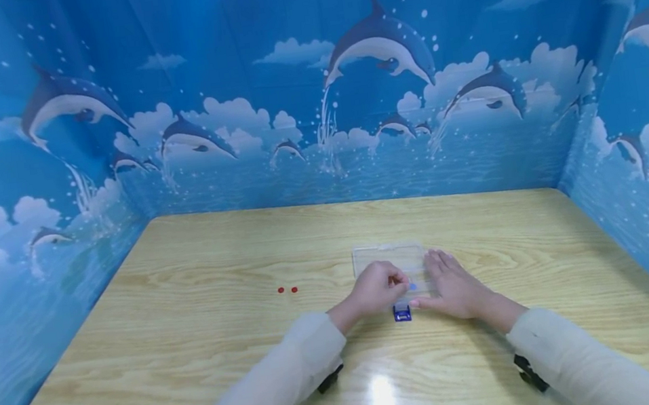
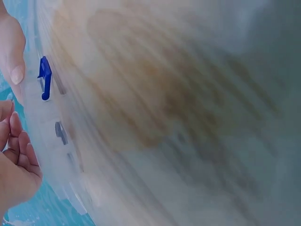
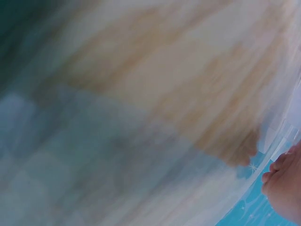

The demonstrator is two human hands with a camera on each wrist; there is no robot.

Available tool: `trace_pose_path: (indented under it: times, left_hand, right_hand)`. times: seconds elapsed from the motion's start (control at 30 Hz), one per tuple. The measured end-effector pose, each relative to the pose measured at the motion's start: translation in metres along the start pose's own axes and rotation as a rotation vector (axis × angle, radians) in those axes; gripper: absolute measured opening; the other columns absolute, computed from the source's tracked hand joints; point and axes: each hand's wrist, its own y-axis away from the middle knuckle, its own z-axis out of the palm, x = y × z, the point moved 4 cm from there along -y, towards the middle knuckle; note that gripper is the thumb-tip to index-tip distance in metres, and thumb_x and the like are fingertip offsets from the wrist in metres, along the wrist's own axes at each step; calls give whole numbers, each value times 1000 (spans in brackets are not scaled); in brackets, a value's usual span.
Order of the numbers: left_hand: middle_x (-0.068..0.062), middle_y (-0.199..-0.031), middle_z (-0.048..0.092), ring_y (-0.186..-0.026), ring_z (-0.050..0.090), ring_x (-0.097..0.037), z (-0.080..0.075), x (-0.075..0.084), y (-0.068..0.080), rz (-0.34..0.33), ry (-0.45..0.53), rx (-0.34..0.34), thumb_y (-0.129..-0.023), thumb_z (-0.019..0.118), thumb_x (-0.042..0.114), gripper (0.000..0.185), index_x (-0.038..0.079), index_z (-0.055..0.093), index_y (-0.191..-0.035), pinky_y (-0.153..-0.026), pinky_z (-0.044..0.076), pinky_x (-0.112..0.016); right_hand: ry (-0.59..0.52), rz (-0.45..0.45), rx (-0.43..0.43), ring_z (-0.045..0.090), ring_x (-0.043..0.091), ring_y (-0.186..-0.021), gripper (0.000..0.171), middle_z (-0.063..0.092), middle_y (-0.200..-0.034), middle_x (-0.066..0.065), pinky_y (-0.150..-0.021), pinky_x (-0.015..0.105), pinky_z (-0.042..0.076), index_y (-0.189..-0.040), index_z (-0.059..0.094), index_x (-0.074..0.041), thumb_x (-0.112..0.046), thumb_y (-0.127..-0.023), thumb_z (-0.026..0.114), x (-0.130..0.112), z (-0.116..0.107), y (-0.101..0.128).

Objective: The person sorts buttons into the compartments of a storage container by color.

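Note:
A flat clear plastic box point(image 1: 393, 255) with a blue latch point(image 1: 402, 313) on its near side lies on the table. My left hand point(image 1: 380, 287) is over the box, its thumb and forefinger pinching a small light-blue piece point(image 1: 413, 286). That piece point(image 2: 9, 96) also shows at the fingertips in the left wrist view. Along the box's right side rests my right hand point(image 1: 457, 286), fingers straight and thumb reaching toward the blue latch. The left wrist view also shows the latch point(image 2: 45, 77) and a grey clasp point(image 2: 61, 133) on the box's edge.
Two small red pieces point(image 1: 287, 290) lie on the wooden table point(image 1: 215, 258) left of the box. Blue curtains point(image 1: 257, 67) printed with dolphins stand along the table's back and sides.

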Motion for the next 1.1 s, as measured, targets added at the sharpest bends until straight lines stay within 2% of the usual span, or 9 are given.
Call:
trace_pose_path:
  times: [0.27,0.5,0.6,0.8,1.1]
  left_hand:
    - [1,-80,64,-67,50,-1,7,3,-4,13,-61,-16,-85,66,12,7,7,71,-84,-63,44,-11]
    - [5,-79,65,-73,51,-2,12,10,-5,79,-224,-17,-84,67,18,7,12,72,-84,-70,42,-11]
    - [6,-80,66,-77,51,-3,14,12,-5,84,-268,-18,-84,68,20,7,14,72,-85,-74,41,-13]
    - [7,-81,66,-78,50,-3,15,14,-7,63,-283,-17,-84,68,21,6,16,71,-84,-73,40,-13]
    - [5,-81,65,-77,51,-5,9,11,-6,87,-263,26,-84,67,19,8,12,72,-86,-71,41,-12]
  right_hand:
    - [14,-11,5,16,49,-136,99,19,-145,36,-112,54,16,-139,20,16,-60,-84,52,1,1,0]
    - [2,-15,3,15,49,-136,98,18,-146,35,-112,55,15,-139,19,16,-59,-85,52,0,0,0]
    - [8,-15,6,16,48,-137,99,18,-146,35,-112,55,15,-139,19,16,-60,-84,51,0,0,0]
    - [12,-13,14,16,48,-137,100,18,-147,34,-112,54,16,-139,20,15,-62,-84,51,1,1,0]
    - [23,-13,12,16,48,-136,99,19,-146,35,-112,55,16,-139,20,16,-61,-84,51,2,2,-1]
